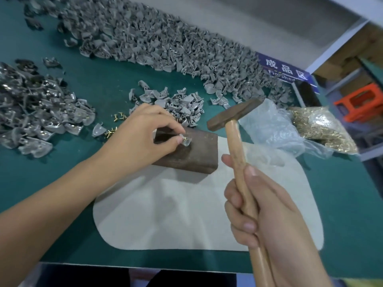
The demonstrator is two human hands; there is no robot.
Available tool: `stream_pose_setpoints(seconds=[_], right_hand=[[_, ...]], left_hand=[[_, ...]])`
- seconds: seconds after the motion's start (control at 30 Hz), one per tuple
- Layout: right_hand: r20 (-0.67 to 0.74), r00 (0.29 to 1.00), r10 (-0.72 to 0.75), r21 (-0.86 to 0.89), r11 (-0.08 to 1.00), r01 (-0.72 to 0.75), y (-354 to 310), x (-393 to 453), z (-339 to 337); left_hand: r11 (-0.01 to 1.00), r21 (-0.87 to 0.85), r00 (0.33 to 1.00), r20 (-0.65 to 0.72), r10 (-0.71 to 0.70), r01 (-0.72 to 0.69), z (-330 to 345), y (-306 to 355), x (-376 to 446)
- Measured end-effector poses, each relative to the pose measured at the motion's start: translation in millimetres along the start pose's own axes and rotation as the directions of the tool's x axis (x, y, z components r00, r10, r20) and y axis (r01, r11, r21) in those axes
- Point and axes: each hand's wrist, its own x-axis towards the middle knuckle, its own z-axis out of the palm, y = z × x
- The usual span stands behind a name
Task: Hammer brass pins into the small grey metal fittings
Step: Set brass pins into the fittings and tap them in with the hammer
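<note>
My left hand [143, 129] pinches a small grey fitting [185, 141] with a brass pin in it, holding it on top of a dark rusty metal block [192, 154]. My right hand [267, 208] grips the wooden handle of a hammer [234, 114], whose dark head hangs raised above and to the right of the block. Loose brass pins [119, 117] lie on the green table just left of my left hand. A small heap of grey fittings [178, 104] sits right behind the block.
A long bank of grey fittings [165, 44] runs across the back of the table. Another pile [35, 108] lies at the left. A clear bag of brass pins [323, 127] sits at the right. A pale mat [186, 214] lies under the block. A blue sign [284, 69] stands behind.
</note>
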Motion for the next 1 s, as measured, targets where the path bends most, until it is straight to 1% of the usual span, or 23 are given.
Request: stream_pose_setpoints(seconds=[0.1, 0.23, 0.33, 0.47, 0.57, 0.7, 0.8, 0.9, 1.0], right_hand=[[0.031, 0.999, 0.039, -0.075, 0.997, -0.037, 5, -5, 13], [-0.016, 1.0, 0.011, -0.129, 0.992, -0.013, 13, -1, 18], [-0.034, 0.999, -0.038, -0.127, 0.991, 0.033, 16, 1, 19], [-0.013, 0.996, -0.086, -0.119, 0.989, 0.084, 17, 1, 20], [0.025, 0.998, -0.063, -0.167, 0.984, 0.066, 18, 2, 19], [-0.001, 0.994, -0.106, -0.159, 0.982, 0.105, 18, 3, 20], [-0.023, 0.998, -0.067, -0.175, 0.983, 0.062, 18, 5, 16], [-0.033, 0.995, -0.094, -0.165, 0.982, 0.087, 16, 3, 14], [0.008, 0.996, -0.086, -0.157, 0.984, 0.086, 14, 2, 16]], left_hand=[[1.0, -0.015, 0.999, -0.032, 0.005, -0.005, 3, 1, 0], [0.996, -0.078, 0.999, -0.028, -0.043, 0.04, 2, 2, 0], [0.994, -0.098, 0.998, -0.024, -0.057, 0.054, 2, 1, 0], [0.99, -0.126, 0.997, -0.021, -0.069, 0.066, 3, 0, 0], [0.988, -0.131, 0.996, -0.019, -0.084, 0.081, 2, 0, 0], [0.987, -0.135, 0.996, -0.02, -0.09, 0.086, 1, 0, 0], [0.984, -0.149, 0.995, -0.017, -0.099, 0.096, 1, 1, 0], [0.983, -0.154, 0.994, -0.014, -0.107, 0.104, 2, 1, 0], [0.979, -0.17, 0.993, -0.012, -0.12, 0.116, 1, 1, 0]])
